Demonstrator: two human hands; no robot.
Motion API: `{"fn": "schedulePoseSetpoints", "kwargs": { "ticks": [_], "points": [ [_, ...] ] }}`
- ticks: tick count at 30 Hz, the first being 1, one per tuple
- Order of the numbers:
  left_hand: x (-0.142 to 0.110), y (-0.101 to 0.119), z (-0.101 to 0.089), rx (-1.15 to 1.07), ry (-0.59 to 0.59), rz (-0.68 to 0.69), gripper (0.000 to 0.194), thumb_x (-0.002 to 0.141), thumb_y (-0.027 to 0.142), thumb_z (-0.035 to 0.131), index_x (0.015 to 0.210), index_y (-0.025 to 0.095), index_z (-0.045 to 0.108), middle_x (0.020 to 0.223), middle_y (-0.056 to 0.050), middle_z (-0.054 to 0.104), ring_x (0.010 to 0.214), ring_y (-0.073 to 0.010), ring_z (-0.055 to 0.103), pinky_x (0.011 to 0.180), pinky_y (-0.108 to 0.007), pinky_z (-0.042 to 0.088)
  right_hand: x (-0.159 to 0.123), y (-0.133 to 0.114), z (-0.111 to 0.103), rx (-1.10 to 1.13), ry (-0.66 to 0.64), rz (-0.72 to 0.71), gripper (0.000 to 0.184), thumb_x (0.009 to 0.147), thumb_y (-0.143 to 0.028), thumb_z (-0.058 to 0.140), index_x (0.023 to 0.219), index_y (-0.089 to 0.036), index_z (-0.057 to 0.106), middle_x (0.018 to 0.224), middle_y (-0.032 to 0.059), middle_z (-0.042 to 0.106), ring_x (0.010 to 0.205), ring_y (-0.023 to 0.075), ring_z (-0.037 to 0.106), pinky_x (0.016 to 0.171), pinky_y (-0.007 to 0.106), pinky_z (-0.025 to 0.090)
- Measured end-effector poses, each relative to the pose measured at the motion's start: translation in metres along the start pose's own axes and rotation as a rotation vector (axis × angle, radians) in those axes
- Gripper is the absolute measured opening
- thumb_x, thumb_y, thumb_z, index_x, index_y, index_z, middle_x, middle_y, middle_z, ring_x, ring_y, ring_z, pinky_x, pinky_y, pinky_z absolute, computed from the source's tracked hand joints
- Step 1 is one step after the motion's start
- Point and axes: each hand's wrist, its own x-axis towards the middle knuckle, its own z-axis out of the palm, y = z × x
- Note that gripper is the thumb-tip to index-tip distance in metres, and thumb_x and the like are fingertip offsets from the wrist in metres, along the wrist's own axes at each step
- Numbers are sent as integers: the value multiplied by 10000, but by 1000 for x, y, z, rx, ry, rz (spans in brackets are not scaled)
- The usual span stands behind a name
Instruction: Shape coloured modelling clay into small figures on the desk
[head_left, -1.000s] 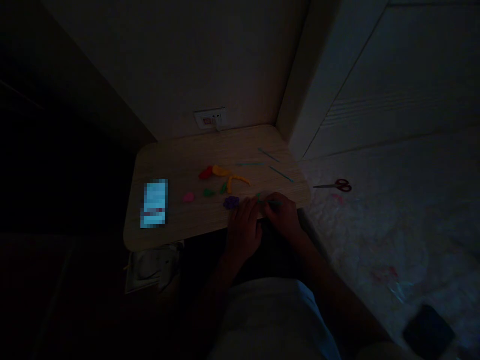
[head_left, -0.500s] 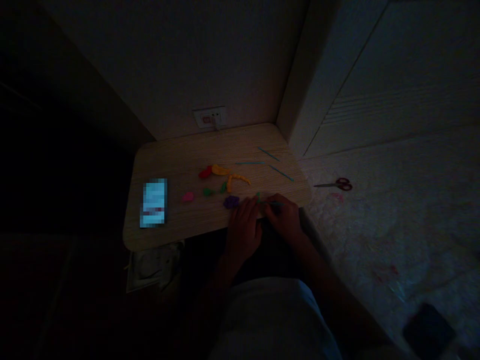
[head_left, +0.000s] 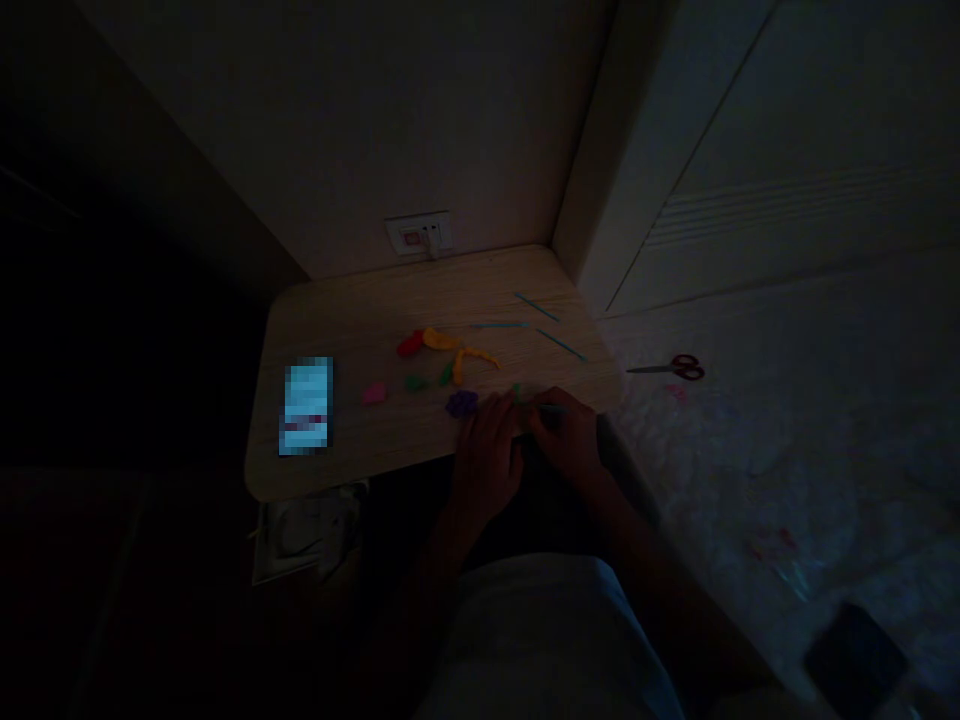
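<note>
My left hand (head_left: 487, 455) rests at the table's front edge, its fingers stretched forward and lying low. Its fingertips are beside a small green clay piece (head_left: 516, 388), partly hidden by the fingers. My right hand (head_left: 568, 432) is closed in a pinch around a thin teal modelling tool (head_left: 551, 407), which points left towards the green piece. Purple clay (head_left: 462, 403), bumpy like a bunch of grapes, lies just left of my left hand. Farther back are a curved orange clay strip (head_left: 480, 355) and a green lump (head_left: 447, 374). The light is very dim.
On the wooden table (head_left: 345, 310) lie a lit phone (head_left: 306, 405), pink clay (head_left: 374, 393), green clay (head_left: 416, 382), red clay (head_left: 410, 343), orange clay (head_left: 439, 339) and several thin teal tools (head_left: 561, 345). Scissors (head_left: 667, 369) lie right of it. A socket (head_left: 418, 235) is behind.
Both hands stay in nearly the same place, with the tool still pinched in my right hand. The view shifts very slightly; the clay pieces on the table keep their places.
</note>
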Motion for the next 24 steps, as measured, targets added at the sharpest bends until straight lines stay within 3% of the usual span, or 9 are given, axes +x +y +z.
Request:
{"fn": "schedulePoseSetpoints", "kwargs": {
  "ticks": [8,16,24],
  "points": [
    [-1,0,0,-50,52,-6,645,907,105,556,1525,145,372,1604,-159,493,1519,-297,411,1222,-519,368,-2,-1,2,10,17,11,85,869,-262,608,787,-240,619,761,65,724,717,240,693,680,333,506],
    [-1,-1,-1,-61,60,24,570,899,108,569,1453,175,457,1583,-159,503,1508,-315,420,1219,-540,379,0,-1,0,75,90,44,91,876,-253,615,788,-231,625,737,32,720,675,209,686,665,306,508],
    [-1,-2,3,-34,59,7,568,897,133,593,1451,131,468,1552,-194,512,1481,-344,433,1221,-551,378,0,-2,4,11,20,-9,59,854,-228,603,796,-231,609,764,48,709,710,222,665,694,324,501]
  ]
}}
